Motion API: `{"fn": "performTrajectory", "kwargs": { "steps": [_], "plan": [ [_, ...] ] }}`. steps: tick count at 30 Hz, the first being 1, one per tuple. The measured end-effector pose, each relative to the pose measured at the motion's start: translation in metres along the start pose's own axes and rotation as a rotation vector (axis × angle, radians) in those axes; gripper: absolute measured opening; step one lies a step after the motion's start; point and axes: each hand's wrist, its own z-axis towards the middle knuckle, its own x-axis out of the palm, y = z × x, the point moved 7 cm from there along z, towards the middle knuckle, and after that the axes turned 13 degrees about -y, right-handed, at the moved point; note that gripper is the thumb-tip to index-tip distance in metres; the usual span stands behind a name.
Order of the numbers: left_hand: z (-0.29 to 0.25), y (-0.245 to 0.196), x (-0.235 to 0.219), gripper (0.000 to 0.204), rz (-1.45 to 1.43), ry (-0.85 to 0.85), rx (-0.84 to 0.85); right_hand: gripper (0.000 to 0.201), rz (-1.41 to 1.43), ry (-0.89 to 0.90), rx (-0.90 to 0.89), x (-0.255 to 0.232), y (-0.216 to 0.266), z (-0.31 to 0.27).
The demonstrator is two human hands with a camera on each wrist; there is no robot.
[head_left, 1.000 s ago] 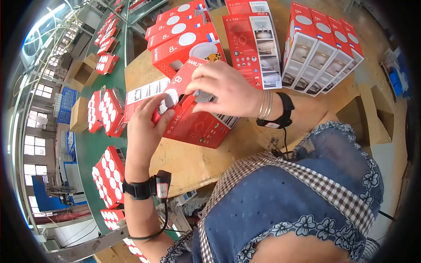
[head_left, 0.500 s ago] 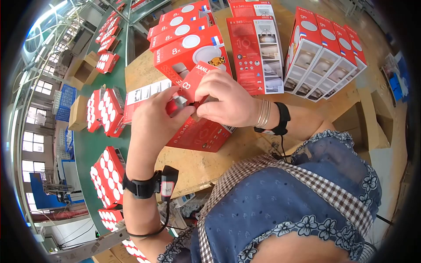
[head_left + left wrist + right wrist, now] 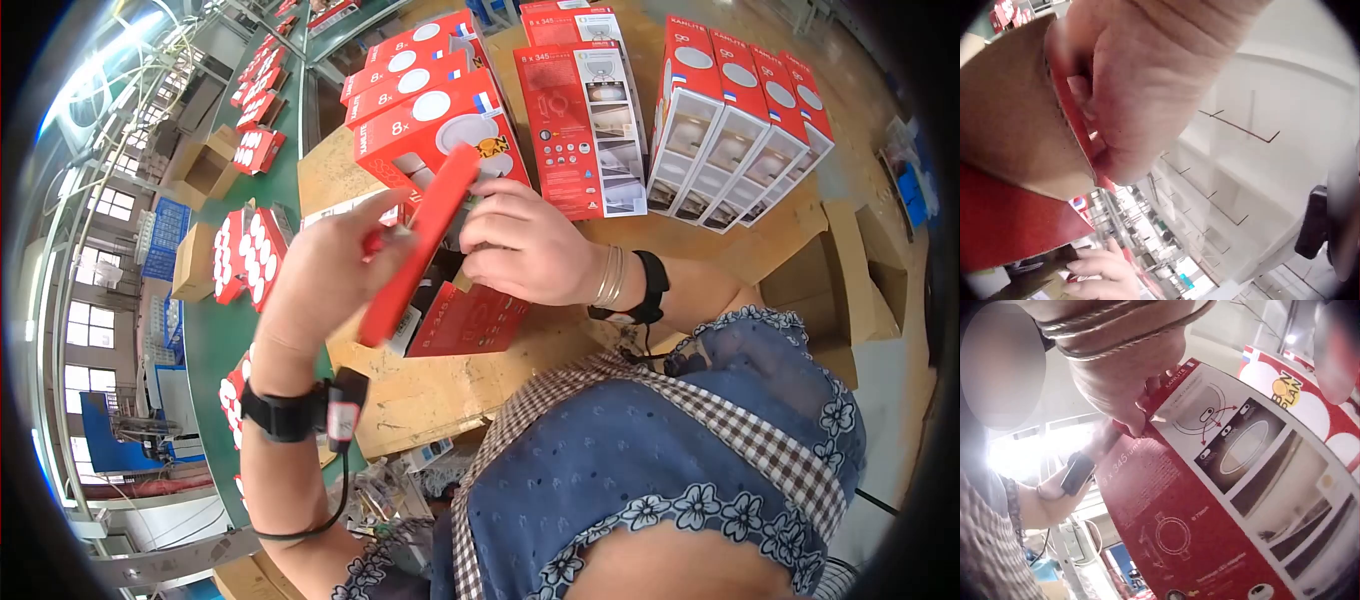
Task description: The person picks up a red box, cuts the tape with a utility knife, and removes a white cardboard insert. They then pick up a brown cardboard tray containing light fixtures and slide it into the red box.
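In the head view a red carton (image 3: 465,325) stands on the wooden table with its top open and something dark inside. The left hand (image 3: 325,265) pinches its raised red flap (image 3: 425,245); the left wrist view shows that hand's fingers curled over the edge of the flap's brown inner side (image 3: 1010,106). At the carton's far top edge is the right hand (image 3: 535,245), fingers bent over the rim. From the right wrist view, the right hand (image 3: 1129,375) grips the top edge of the printed carton (image 3: 1166,525).
Several red cartons (image 3: 430,115) stand behind, and more with clear fronts (image 3: 740,120) at the right. A green conveyor (image 3: 205,330) with red trays of white discs runs along the left. An open brown box (image 3: 850,280) sits at the right.
The left hand has moved left and toward the body, swinging the red flap up and open. The right hand has shifted slightly along the carton's top.
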Motion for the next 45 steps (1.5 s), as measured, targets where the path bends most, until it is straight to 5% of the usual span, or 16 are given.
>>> {"fn": "performTrajectory", "kwargs": {
  "steps": [5, 10, 11, 14, 16, 17, 21, 23, 31, 35, 39, 40, 41, 43, 45],
  "plan": [
    [-0.02, -0.041, 0.011, 0.059, 0.232, -0.237, 0.194, 0.025, 0.005, 0.015, 0.054, 0.001, -0.005, 0.01],
    [-0.013, -0.014, -0.012, 0.046, 0.332, -0.276, -0.017, 0.02, 0.002, 0.196, 0.051, 0.001, -0.003, 0.012],
    [-0.011, -0.006, -0.023, 0.047, 0.513, -0.43, 0.113, 0.017, 0.017, 0.248, 0.039, 0.0, 0.001, 0.012],
    [-0.019, -0.011, -0.019, 0.044, 0.516, -0.39, 0.312, 0.01, -0.011, 0.182, -0.017, -0.008, 0.01, 0.006],
    [-0.045, -0.045, -0.01, 0.037, 0.6, -0.583, 0.53, 0.008, -0.021, 0.187, 0.052, -0.009, 0.011, 0.001],
    [-0.053, -0.046, 0.004, 0.034, 0.751, -0.482, 0.542, 0.007, -0.031, 0.194, 0.108, -0.009, 0.008, -0.001],
    [-0.073, -0.075, 0.011, 0.036, 0.456, -0.526, 0.534, 0.011, -0.105, 0.196, 0.084, -0.006, 0.015, 0.0],
    [-0.066, -0.062, 0.017, 0.03, 0.777, -0.604, 0.324, 0.01, -0.101, 0.238, 0.078, -0.005, 0.018, -0.001],
    [-0.078, -0.071, -0.006, 0.018, 0.372, -0.567, 0.342, 0.011, -0.095, 0.323, -0.033, -0.043, 0.053, 0.01],
    [-0.081, -0.066, 0.019, 0.022, 0.304, -0.364, 0.353, 0.018, -0.058, 0.35, -0.028, -0.064, 0.071, 0.003],
    [-0.1, -0.086, 0.013, 0.034, 0.175, -0.601, 0.486, 0.024, -0.084, 0.405, 0.068, -0.081, 0.077, -0.004],
    [-0.113, -0.09, 0.017, 0.038, 0.17, -0.627, 0.662, 0.025, -0.083, 0.516, 0.202, -0.087, 0.072, -0.003],
    [-0.123, -0.097, 0.022, 0.037, 0.065, -0.585, 0.831, 0.026, -0.08, 0.626, 0.339, -0.09, 0.065, -0.007],
    [-0.12, -0.105, 0.045, 0.035, -0.134, -0.359, 0.809, 0.028, -0.031, 0.54, 0.261, -0.091, 0.06, -0.018],
    [-0.109, -0.107, 0.054, 0.034, -0.156, -0.346, 0.797, 0.022, -0.011, 0.497, 0.256, -0.093, 0.054, -0.022]
  ]
}}
